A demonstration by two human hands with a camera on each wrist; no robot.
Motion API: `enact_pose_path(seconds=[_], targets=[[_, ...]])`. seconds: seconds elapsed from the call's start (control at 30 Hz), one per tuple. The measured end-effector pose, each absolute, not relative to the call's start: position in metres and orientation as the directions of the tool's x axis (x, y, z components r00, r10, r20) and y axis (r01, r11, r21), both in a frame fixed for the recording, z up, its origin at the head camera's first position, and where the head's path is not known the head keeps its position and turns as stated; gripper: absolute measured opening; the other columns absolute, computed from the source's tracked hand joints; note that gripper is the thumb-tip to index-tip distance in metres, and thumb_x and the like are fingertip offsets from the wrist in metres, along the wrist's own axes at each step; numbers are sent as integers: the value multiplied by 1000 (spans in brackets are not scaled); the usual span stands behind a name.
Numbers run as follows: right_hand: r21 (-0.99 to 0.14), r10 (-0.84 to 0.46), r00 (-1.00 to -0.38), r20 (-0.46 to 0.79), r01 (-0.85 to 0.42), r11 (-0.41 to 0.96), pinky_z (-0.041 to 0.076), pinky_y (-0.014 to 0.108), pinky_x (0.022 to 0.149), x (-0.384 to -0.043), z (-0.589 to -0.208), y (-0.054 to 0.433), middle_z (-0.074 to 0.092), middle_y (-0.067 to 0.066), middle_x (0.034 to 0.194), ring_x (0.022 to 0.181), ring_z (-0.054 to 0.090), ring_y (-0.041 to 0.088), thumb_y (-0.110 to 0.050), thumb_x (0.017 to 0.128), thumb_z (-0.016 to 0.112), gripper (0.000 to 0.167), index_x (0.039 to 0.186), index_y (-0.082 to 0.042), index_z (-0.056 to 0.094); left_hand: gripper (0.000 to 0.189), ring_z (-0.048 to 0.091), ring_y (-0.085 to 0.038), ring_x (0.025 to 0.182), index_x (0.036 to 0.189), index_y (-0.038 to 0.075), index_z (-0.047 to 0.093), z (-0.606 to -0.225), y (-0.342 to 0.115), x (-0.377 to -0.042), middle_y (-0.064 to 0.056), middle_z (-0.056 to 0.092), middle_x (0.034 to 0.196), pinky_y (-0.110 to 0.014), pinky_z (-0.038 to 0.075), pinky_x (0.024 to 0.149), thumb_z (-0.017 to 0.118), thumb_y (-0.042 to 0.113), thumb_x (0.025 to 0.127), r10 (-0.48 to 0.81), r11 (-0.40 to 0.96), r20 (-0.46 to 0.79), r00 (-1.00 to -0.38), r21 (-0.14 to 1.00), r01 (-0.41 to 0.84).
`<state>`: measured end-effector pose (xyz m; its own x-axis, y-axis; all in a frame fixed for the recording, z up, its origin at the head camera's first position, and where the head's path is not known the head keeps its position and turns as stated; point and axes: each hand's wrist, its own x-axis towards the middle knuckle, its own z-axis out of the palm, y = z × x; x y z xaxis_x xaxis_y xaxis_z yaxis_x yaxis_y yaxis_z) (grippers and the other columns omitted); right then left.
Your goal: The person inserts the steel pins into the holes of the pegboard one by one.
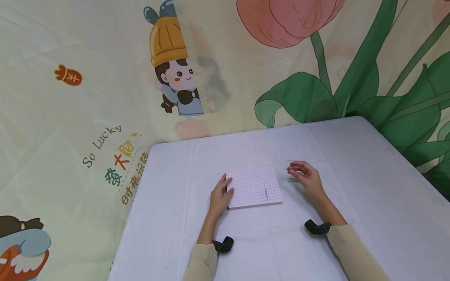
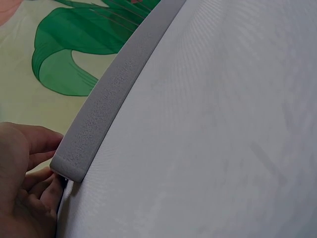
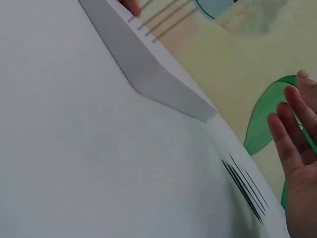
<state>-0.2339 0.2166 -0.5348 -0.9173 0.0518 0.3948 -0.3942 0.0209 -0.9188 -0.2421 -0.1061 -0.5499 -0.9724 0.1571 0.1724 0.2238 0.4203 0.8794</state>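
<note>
A white board [image 1: 246, 189] dotted with rows of small holes lies on the table, its thick side edge [image 2: 106, 99] showing in the left wrist view. My left hand [image 1: 219, 197] grips it by the left edge, with fingers above and below its corner. Several thin dark sticks [image 1: 265, 191] stand upright in holes near the board's right side. To the right of the board, my right hand [image 1: 306, 175] hovers over more thin dark sticks [image 3: 242, 188] lying on the table. Its fingers [image 3: 285, 134] are loosely extended, and no stick shows between them.
The table [image 1: 168, 218] has a white cloth; its far edge meets a printed backdrop [image 1: 225, 78] with a tulip and cartoon figures. Black camera mounts sit on both wrists, the left mount [image 1: 224, 244] below the board and the right mount [image 1: 317, 227] further right.
</note>
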Motion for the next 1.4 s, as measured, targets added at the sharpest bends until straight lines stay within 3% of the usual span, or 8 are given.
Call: enact_pose_path(seconds=[0.2, 0.3, 0.67, 1.0, 1.3, 1.4], targets=[[-897, 64, -960, 272, -228, 378, 49, 9, 73, -225, -541, 243, 64, 7, 98, 87, 57, 2, -19, 86, 65, 26, 104, -1, 62, 39, 31, -17, 132, 128, 8, 55, -550, -107, -242, -3, 32, 147, -27, 34, 103, 59, 7, 88, 151, 426, 172, -973, 878, 221], [-861, 56, -964, 259, -204, 466, 49, 9, 72, -221, -544, 247, 65, 8, 98, 86, 57, 1, -19, 86, 66, 21, 102, -5, 64, 39, 31, -16, 132, 128, 8, 55, -550, -107, -241, -2, 32, 147, -26, 34, 103, 58, 8, 89, 152, 431, 167, -974, 876, 218], [-767, 10, -942, 336, -267, 584, 46, 7, 69, -221, -548, 241, 68, 6, 92, 82, 61, 12, -5, 81, 69, 15, 95, -6, 66, 40, 31, -17, 132, 128, 8, 55, -551, -106, -240, -3, 32, 147, -25, 34, 103, 59, 8, 88, 157, 423, 176, -972, 877, 227], [-749, -6, -950, 312, -250, 614, 49, 13, 65, -218, -548, 242, 67, 6, 90, 77, 61, 15, -1, 77, 71, 19, 94, -6, 66, 40, 30, -17, 133, 128, 8, 54, -548, -106, -241, -4, 31, 147, -26, 34, 103, 58, 8, 89, 162, 420, 175, -971, 878, 229], [-683, -30, -952, 306, -241, 689, 50, 35, 78, -215, -548, 243, 67, 3, 93, 89, 60, 21, -5, 75, 74, 16, 91, -10, 72, 40, 30, -17, 133, 128, 8, 54, -550, -105, -242, -5, 32, 147, -27, 34, 103, 59, 8, 89, 153, 427, 168, -974, 878, 218], [-678, -29, -948, 316, -247, 693, 50, 34, 77, -216, -551, 242, 66, 3, 92, 88, 60, 21, -6, 76, 74, 16, 91, -9, 72, 40, 30, -18, 133, 128, 8, 55, -549, -104, -242, -6, 32, 147, -27, 34, 103, 59, 8, 89, 148, 434, 167, -975, 875, 216]])
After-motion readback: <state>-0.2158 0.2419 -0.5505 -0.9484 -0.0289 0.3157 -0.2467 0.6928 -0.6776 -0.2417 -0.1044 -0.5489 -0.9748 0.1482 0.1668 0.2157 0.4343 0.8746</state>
